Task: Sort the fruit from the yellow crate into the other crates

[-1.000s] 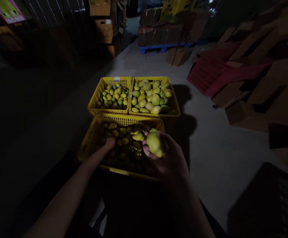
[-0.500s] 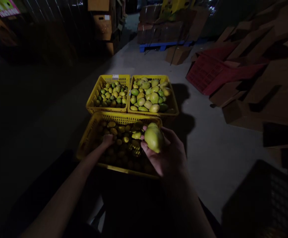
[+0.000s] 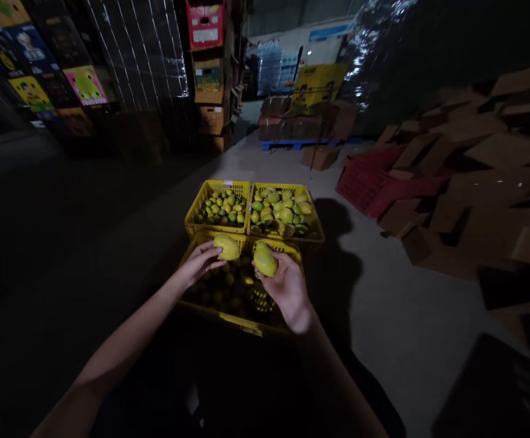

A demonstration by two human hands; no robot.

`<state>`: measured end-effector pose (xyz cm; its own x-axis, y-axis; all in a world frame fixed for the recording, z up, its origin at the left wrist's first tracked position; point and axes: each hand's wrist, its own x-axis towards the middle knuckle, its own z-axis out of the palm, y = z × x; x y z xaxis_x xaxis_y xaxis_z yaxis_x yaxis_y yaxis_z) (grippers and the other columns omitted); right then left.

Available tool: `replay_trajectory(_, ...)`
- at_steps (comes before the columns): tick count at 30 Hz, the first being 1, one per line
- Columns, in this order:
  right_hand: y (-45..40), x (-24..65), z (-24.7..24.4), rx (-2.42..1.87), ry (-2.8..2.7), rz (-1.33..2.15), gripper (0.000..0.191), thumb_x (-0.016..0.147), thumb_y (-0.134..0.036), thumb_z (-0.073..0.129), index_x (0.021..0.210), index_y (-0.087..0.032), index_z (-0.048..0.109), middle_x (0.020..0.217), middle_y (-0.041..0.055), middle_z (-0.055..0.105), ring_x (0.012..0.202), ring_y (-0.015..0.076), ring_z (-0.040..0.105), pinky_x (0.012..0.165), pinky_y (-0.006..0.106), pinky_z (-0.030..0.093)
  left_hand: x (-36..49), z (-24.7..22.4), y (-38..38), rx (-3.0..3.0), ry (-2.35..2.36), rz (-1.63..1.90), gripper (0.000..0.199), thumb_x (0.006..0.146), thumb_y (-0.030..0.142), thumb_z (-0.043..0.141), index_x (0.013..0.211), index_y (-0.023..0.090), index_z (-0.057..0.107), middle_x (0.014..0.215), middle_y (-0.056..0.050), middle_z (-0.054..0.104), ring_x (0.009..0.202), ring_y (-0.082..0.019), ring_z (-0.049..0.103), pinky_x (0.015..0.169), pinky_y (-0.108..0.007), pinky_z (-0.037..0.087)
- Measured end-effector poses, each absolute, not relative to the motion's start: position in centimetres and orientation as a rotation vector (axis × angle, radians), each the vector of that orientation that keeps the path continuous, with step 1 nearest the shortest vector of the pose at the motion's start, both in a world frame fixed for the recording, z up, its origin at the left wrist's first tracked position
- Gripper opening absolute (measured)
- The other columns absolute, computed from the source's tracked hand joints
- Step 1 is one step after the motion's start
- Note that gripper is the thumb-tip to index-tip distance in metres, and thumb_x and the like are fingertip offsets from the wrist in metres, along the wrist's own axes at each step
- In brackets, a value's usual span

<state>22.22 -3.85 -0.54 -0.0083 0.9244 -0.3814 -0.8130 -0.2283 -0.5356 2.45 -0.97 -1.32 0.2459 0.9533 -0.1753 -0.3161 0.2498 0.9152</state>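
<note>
Over the near yellow crate (image 3: 240, 323), my left hand (image 3: 197, 266) grips a yellow lemon (image 3: 227, 248) by its left end. Close to it on the right, my right hand (image 3: 291, 293) is wrapped round a greenish-yellow lemon (image 3: 265, 261), palm up. A rounded bump shows at the top of that lemon; whether it is a second fruit I cannot tell. Lemons in shadow lie inside the near crate. Just beyond stand two more yellow crates: the left crate (image 3: 216, 229) holds small green and yellow fruit, the right crate (image 3: 318, 236) larger ones.
A red crate (image 3: 367, 188) lies tilted at the right beside piled cardboard boxes (image 3: 488, 194). Farther back are a blue pallet (image 3: 296, 145) with goods on it and a stack of cartons (image 3: 210, 120). Dark stacked boxes (image 3: 31, 52) stand at far left.
My left hand has come up out of the near crate with a lemon. My right hand, still holding its lemon, appears farther forward and left. The view has tilted up.
</note>
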Motion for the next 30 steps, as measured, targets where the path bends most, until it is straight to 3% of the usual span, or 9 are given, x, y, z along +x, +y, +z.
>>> replay_trajectory(6,-4.0,22.1,-0.9,-0.751,-0.397,1.608,0.013,0.071,-0.023,0.065,0.084,-0.022,0.067,0.095,-0.0001,0.071,0.086,0.0144,0.065,0.075,0.025,0.052,4.0,-1.7,-1.9,0.474,0.622,1.088,0.017,0.071,0.023,0.063,0.085,0.014,0.06,0.079,-0.005,0.066,0.067,-0.013,0.062,0.07,-0.026,0.053)
replay_trajectory(10,-4.2,22.0,-0.5,-0.781,-0.469,1.567,0.014,0.072,-0.026,0.066,0.085,-0.024,0.066,0.095,-0.0009,0.071,0.088,0.0145,0.065,0.079,0.026,0.052,4.1,-2.0,-1.8,0.308,0.525,1.106,0.02,0.076,0.03,0.056,0.088,0.013,0.058,0.077,-0.007,0.064,0.074,-0.014,0.063,0.071,-0.025,0.053)
replay_trajectory(17,-4.2,21.6,-0.6,-0.732,-0.468,1.606,0.014,0.071,-0.029,0.067,0.083,-0.022,0.065,0.093,0.0012,0.071,0.094,0.0182,0.064,0.089,0.035,0.051,4.5,-2.6,-1.7,0.239,0.483,1.117,0.015,0.076,0.024,0.052,0.085,0.014,0.058,0.079,-0.006,0.064,0.075,-0.013,0.06,0.075,-0.024,0.051)
replay_trajectory(23,-4.3,21.2,-1.1,-0.726,-0.508,1.587,0.014,0.067,-0.024,0.071,0.079,-0.023,0.064,0.095,0.0003,0.07,0.098,0.0193,0.063,0.09,0.039,0.051,4.6,-2.3,-2.0,0.385,0.572,1.096,0.012,0.073,0.022,0.051,0.078,0.014,0.059,0.075,-0.004,0.062,0.065,-0.01,0.055,0.077,-0.025,0.05)
replay_trajectory(30,-4.5,20.8,-1.0,-0.803,-0.645,1.408,0.031,0.063,-0.02,0.075,0.091,-0.021,0.064,0.098,0.0016,0.069,0.095,0.0168,0.063,0.089,0.032,0.05,4.7,-1.6,-2.4,0.582,0.593,1.133,0.027,0.066,0.012,0.054,0.092,0.016,0.062,0.082,-0.002,0.063,0.071,-0.01,0.056,0.081,-0.027,0.049)
